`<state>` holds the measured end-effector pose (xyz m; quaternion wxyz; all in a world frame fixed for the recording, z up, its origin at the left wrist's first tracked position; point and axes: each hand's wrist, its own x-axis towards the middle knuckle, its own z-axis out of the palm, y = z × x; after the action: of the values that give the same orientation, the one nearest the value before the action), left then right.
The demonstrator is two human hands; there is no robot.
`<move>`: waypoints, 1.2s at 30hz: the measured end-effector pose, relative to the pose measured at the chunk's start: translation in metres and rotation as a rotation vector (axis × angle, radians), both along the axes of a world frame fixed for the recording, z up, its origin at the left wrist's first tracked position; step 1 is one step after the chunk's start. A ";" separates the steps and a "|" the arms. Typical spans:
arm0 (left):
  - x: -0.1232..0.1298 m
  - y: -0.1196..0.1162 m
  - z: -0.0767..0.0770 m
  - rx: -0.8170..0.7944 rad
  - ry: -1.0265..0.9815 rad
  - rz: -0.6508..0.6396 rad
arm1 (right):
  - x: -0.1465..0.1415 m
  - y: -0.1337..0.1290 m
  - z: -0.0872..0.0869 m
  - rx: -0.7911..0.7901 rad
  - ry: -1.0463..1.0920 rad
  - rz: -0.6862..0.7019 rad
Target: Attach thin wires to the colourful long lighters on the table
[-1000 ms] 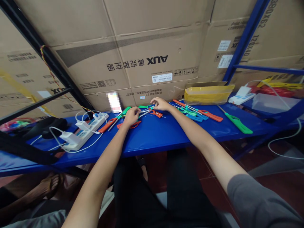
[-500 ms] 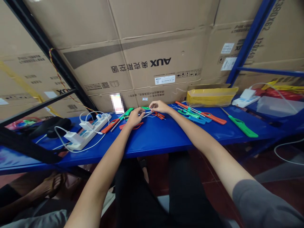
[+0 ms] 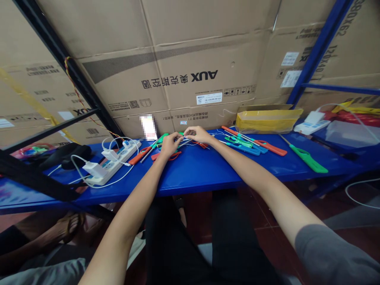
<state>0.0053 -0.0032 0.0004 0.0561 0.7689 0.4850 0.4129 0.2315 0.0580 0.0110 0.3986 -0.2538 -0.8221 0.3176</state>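
Observation:
Near the back of the blue bench [image 3: 196,174], my left hand [image 3: 171,144] and my right hand [image 3: 197,135] meet with fingertips pinched almost together. Something thin and pale sits at the fingertips, too small to name. Under and beside them lie thin white wires, metal rods and orange lighter parts [image 3: 203,145]. A red lighter handle [image 3: 170,156] rests just below my left hand. Left of it are an orange long-necked lighter [image 3: 139,156] and a green one [image 3: 163,138]. Right of my right hand, several long-necked lighters lie in a pile, with a blue handle [image 3: 245,149] and an orange handle [image 3: 270,148].
A white power strip [image 3: 103,174] with chargers and cables stands at left, near a lit phone [image 3: 148,127] leaning on the cardboard [image 3: 178,51]. At right are a yellow-taped box [image 3: 268,121], a green lighter [image 3: 308,158] and another power strip [image 3: 311,126]. Another person's foot [image 3: 71,226] shows below left.
My left fingertips have come closer to my right fingertips, which stay pinched. The whole view has shifted slightly, so the bench items appear a little further right.

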 end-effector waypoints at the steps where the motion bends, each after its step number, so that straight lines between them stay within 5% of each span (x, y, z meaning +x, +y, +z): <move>1: 0.000 0.000 0.000 -0.002 -0.010 0.005 | 0.000 0.000 0.000 -0.008 -0.006 0.002; 36: -0.002 -0.003 0.002 -0.041 -0.135 0.004 | 0.009 0.006 -0.001 -0.044 -0.062 -0.026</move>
<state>0.0037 -0.0059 0.0028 0.1034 0.7371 0.4900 0.4538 0.2400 0.0637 0.0101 0.3714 -0.2828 -0.8236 0.3222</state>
